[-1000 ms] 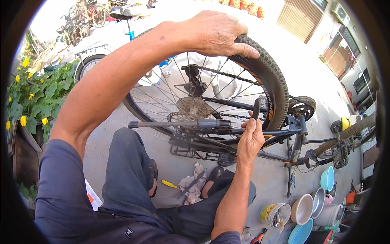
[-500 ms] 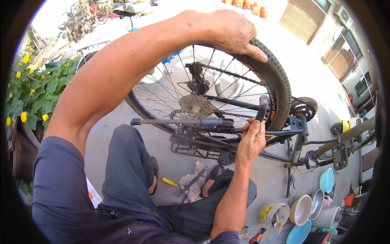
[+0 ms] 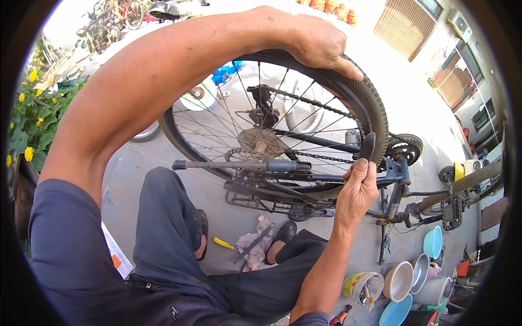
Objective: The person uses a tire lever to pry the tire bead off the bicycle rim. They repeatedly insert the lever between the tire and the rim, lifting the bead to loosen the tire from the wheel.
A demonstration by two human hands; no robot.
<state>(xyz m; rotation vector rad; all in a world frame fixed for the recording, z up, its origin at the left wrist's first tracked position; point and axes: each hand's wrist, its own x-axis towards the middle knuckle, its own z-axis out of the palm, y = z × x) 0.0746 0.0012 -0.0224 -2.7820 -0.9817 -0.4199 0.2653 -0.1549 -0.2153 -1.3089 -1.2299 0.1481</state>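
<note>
Paved yard, upturned bicycle, rear wheel (image 3: pixel 272 130) uppermost.
Left hand (image 3: pixel 321 43) clamped over tyre (image 3: pixel 370 103) at wheel's top; right hand (image 3: pixel 356 190) pinching black tyre lever (image 3: pixel 368 146) against rim at right side. Yellow-handled screwdriver (image 3: pixel 223 243), rag (image 3: pixel 253 250) on ground near feet.

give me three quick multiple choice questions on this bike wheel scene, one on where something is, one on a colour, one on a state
1. Where does the left hand rest?
A. on top of the tyre
B. on the pedal
C. on the ground

2. What colour is the screwdriver handle on the ground?
A. red
B. yellow
C. black

3. How does the bicycle stand?
A. upright on its wheels
B. hung from a hook
C. upside down, wheel up

Answers: 1 A, its palm presses the tread at the top. 2 B, it shows yellow beside the rag. 3 C, the wheel is raised and the right hand works at its rim.
</note>
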